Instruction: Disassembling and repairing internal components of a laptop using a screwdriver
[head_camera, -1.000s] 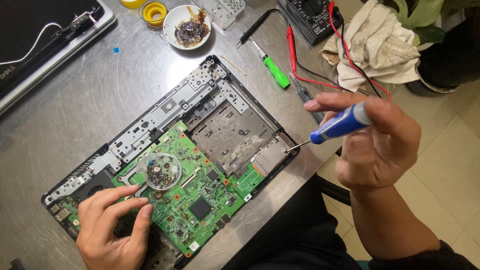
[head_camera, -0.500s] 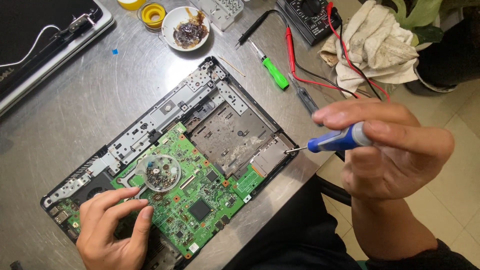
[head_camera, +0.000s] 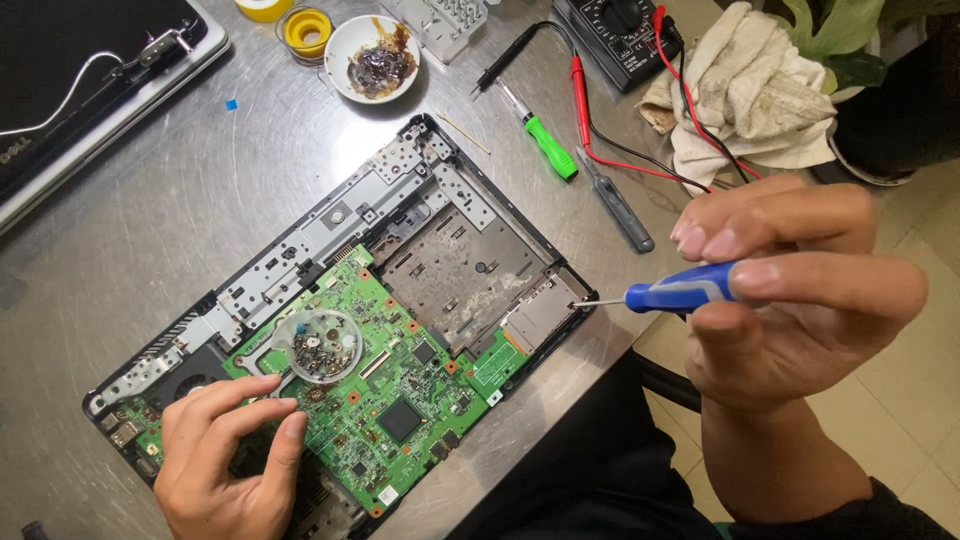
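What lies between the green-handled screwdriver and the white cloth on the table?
In the head view, a grey-handled tool and the red and black meter leads lie between the green-handled screwdriver and the white cloth.

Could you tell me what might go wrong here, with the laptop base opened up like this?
1. The small clear dish of loose screws sits right on the green circuit board, just beside the left hand; a nudge could spill screws among the components.
2. The blue-handled screwdriver in the right hand has its tip close to the laptop base edge; a slip could scratch parts.
3. The base's corner lies near the table edge, so it might slide.
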